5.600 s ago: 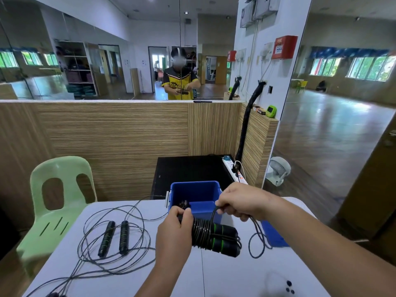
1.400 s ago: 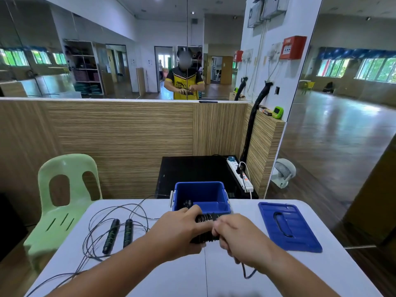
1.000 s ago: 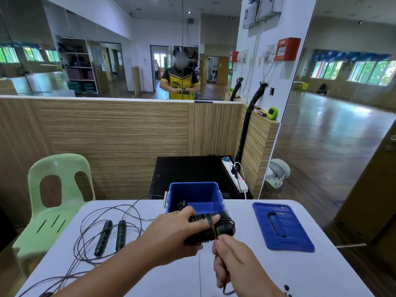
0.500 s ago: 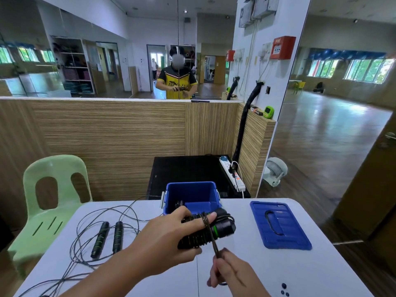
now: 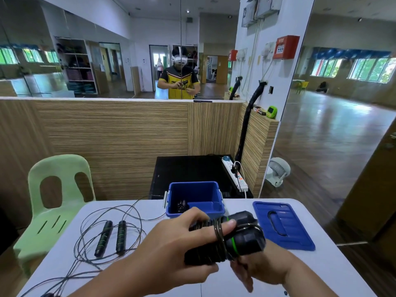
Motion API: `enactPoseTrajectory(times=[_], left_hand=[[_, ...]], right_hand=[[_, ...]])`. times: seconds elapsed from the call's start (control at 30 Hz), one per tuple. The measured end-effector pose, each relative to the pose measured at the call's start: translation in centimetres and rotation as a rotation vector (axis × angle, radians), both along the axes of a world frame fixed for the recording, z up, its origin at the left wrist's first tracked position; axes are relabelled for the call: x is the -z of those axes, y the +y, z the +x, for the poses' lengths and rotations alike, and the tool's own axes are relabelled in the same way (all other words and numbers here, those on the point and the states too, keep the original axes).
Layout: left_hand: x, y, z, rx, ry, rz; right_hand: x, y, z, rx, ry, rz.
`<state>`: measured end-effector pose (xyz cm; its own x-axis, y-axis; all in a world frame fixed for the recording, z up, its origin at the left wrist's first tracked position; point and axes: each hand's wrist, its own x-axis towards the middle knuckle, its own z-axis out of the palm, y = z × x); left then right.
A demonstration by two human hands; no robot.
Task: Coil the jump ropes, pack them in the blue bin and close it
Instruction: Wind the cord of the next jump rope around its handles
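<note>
Gripping a coiled jump rope (image 5: 240, 243) in the left hand (image 5: 171, 251), wrapping fingers round its black handles, just above the table (image 5: 334, 269) before the open blue bin (image 5: 194, 190). Pinching its cord from beneath with the right hand (image 5: 261, 270) (fingers curling). Leaving a second jump rope (image 5: 121, 234) sprawling at left, blue lid (image 5: 285, 234) at right.

Lower centre: the left hand (image 5: 171, 243) grips a jump rope bundle (image 5: 244, 241) of black handles wound with cord, one loop crossing its index finger. The right hand (image 5: 259, 270) lies beneath the bundle, its hold hidden. Behind stands the open blue bin (image 5: 194, 211). Its lid (image 5: 285, 230) lies flat at right. A second jump rope (image 5: 111, 234) sprawls uncoiled at left on the white table (image 5: 321, 273).
</note>
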<state>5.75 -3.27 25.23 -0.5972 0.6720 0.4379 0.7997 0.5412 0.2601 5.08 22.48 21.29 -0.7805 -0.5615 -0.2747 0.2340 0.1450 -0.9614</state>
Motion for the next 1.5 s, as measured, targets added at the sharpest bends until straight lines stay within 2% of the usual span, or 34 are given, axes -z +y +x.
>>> enactPoseTrajectory(times=[0.13,0.2,0.3,0.43,0.63,0.77,0.97,1.13,1.3,1.5], left_hand=[[-0.9,0.7,0.9,0.029,0.108,0.005],[-1.4,0.9,1.5,0.031,0.138,-0.015],[-1.8,1.0,2.0,0.04,0.193,-0.084],[-1.7,0.7,1.9,0.031,0.212,-0.178],[-0.4,0.1,1.1,0.008,0.196,-0.2],[0.3,-0.1,1.0,-0.021,0.168,-0.308],[1.6,-0.6,0.5,-0.087,0.118,-0.387],[2.6,-0.8,0.6,-0.196,0.045,-0.319],[3.5,-0.5,1.0,-0.253,0.01,-0.257],[4.1,0.4,1.3,-0.297,-0.056,-0.188]], right_hand=[[-3.3,-0.2,-0.4,-0.127,0.133,-0.019],[-3.5,0.3,-1.5,-0.094,0.134,-0.035],[-3.4,1.1,-3.5,-0.019,0.123,0.055],[-5.8,1.3,-5.2,-0.095,0.19,0.153],[-10.5,0.3,-4.8,-0.1,0.457,0.297],[-11.5,-1.2,-3.3,-0.105,0.578,0.432],[-11.0,-1.9,-1.1,-0.121,0.683,0.596],[-8.7,-2.8,1.2,0.003,1.002,0.845],[-5.0,-3.7,2.9,0.17,1.174,0.864],[-3.3,-4.2,3.8,0.3,1.222,0.865]])
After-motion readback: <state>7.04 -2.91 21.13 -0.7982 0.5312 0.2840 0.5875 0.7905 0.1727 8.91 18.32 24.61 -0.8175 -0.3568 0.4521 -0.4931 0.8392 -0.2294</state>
